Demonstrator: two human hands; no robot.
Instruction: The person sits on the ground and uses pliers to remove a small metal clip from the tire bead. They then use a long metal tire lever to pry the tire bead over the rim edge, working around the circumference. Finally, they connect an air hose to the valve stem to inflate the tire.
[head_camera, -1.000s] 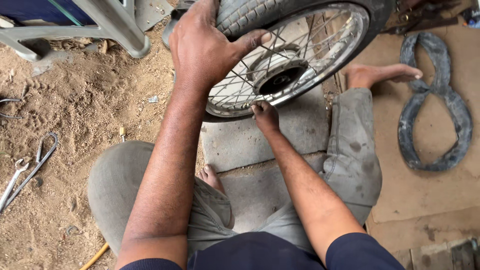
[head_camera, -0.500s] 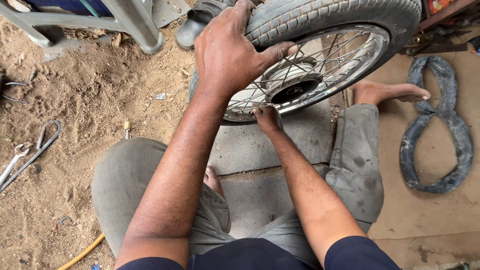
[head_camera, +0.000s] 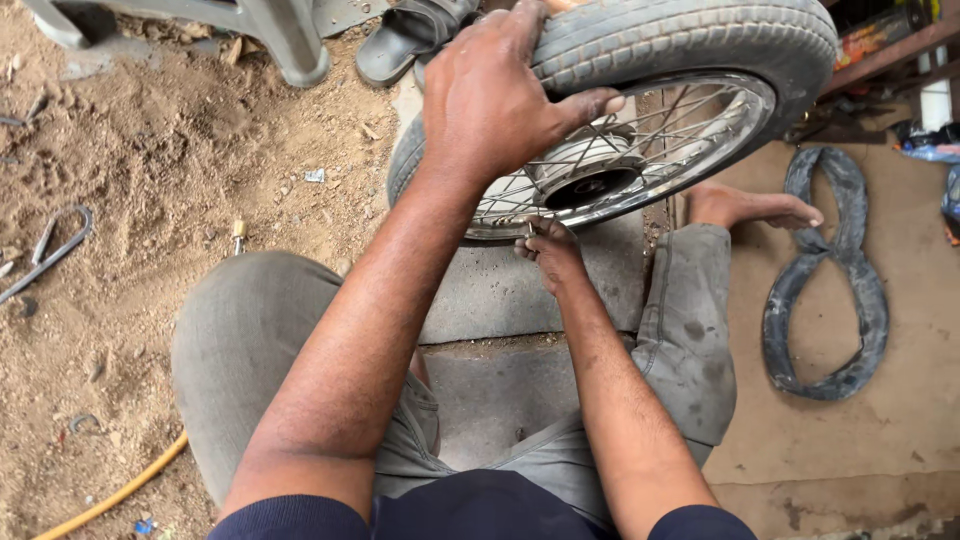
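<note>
On grey concrete slab (head_camera: 520, 290) between bent knees, now closer than a second ago: grey-tyred spoked motorcycle wheel (head_camera: 690, 60) tilted upright, left hand (head_camera: 500, 100) clamped over tyre, right hand (head_camera: 548, 250) pinching small metal valve stem (head_camera: 530, 230) at chrome rim, black inner tube (head_camera: 825, 270) aside.

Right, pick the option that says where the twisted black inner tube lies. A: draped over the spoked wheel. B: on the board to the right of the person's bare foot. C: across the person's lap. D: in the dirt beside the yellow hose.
B: the inner tube lies in a figure-eight on the brown board, just right of the bare foot, apart from the wheel.
</note>
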